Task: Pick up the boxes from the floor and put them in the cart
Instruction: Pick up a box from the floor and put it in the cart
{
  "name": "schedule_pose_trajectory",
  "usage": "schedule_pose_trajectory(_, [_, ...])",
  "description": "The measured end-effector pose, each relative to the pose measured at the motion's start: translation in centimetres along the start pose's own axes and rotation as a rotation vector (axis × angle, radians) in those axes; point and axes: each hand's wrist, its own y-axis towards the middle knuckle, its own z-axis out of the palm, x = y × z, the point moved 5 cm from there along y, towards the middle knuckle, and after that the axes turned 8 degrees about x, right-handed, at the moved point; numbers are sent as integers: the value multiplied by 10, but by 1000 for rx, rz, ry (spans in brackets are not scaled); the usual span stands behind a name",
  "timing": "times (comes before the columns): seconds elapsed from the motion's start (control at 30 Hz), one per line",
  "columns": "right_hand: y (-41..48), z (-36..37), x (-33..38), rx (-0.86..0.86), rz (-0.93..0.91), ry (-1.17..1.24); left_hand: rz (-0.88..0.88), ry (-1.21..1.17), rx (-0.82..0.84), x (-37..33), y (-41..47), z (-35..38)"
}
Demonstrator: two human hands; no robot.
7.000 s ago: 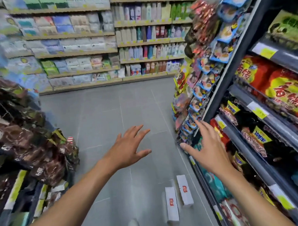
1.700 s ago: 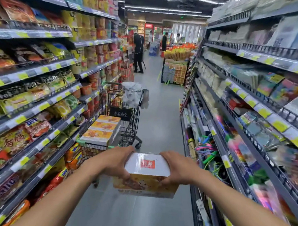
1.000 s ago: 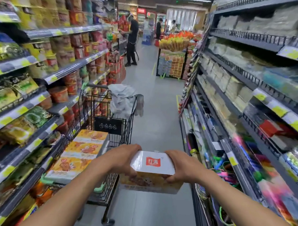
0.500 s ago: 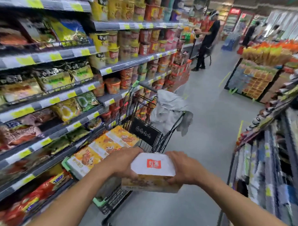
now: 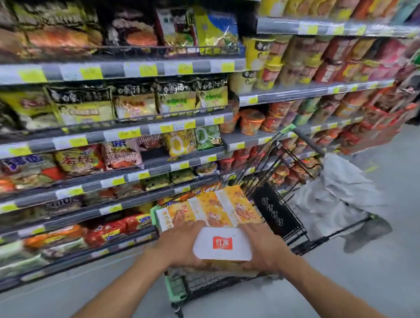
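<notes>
Shelving (image 5: 113,136) packed with noodle packets fills the left of the aisle, and beside it stands the wire cart (image 5: 275,209), already carrying a row of orange boxes (image 5: 213,208). Just over its near end hangs the white-topped box (image 5: 222,244), a stiff carton that looks light yet crushable, best held by its two short ends. The left hand (image 5: 181,245) and right hand (image 5: 264,247), forearms stretched forward, clasp those opposite ends, fingers (image 5: 192,227) curled round the edges.

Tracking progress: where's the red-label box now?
Head view, lower centre: box gripped by left hand and right hand over the cart's near end, beside loaded boxes.
</notes>
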Motion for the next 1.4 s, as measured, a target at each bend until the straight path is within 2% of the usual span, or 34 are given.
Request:
schedule_pose_trajectory(0.2, [66,33,-8,50,-206,-122,-195,-47,-28,21,12,51])
schedule_pose_trajectory(0.47, [135,102,-32,326,-349,-243,-360,-97,44,32,54,130])
schedule_pose_trajectory(0.53, [150,121,-34,364,-354,-262,-387,-121,21,39,64,148])
schedule_pose_trajectory(0.7, [193,172,-40,451,-341,-279,-456,-101,134,55,99,187])
schedule_pose_trajectory(0.77, [206,187,-42,453,-344,-273,-478,-91,131,59,101,196])
schedule_pose_trajectory(0.93, [234,219,-36,486,-344,-181,-446,-27,75,67,100,221])
schedule_pose_trajectory(1.0, [242,234,-33,506,-342,-125,-457,-52,102,75,102,233])
schedule_pose_trajectory(1.17, [245,264,-39,487,-318,-6,-525,-169,195,78,124,225])
schedule_pose_trajectory(1.4, [241,253,-34,478,-346,-68,-567,-223,351,82,134,210])
